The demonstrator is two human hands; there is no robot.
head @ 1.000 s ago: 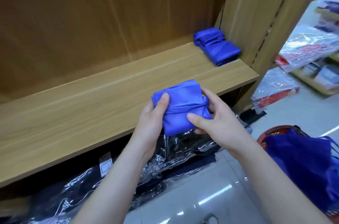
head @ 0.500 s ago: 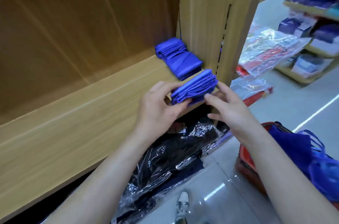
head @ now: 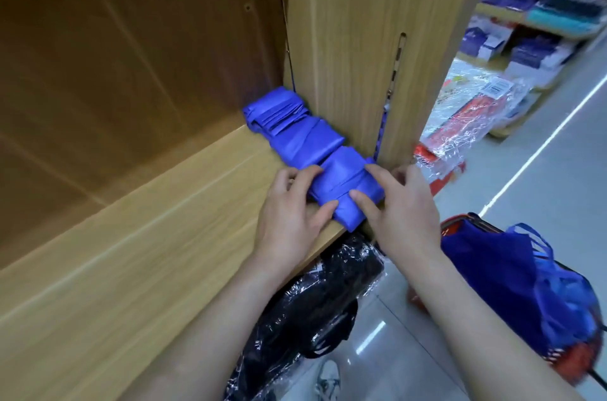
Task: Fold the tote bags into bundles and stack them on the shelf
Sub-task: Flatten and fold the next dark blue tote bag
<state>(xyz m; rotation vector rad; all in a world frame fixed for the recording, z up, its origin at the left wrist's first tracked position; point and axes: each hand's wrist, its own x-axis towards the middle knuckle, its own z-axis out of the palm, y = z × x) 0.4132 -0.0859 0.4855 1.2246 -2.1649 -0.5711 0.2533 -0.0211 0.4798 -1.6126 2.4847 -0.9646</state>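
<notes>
We see the red basket on the floor at our right, holding loose blue bags. The shelf carries two back bundles in its right rear corner, against the side panel. Under the shelf lie black packs in clear plastic.

Half a second ago we held the new bundle in the air before the shelf edge. Now it lies on the shelf at the front right corner, touching the back bundles.

Our left hand grips the bundle's left side, fingers curled on top and thumb at the front edge. Our right hand pinches its right side between forefinger and thumb.
</notes>
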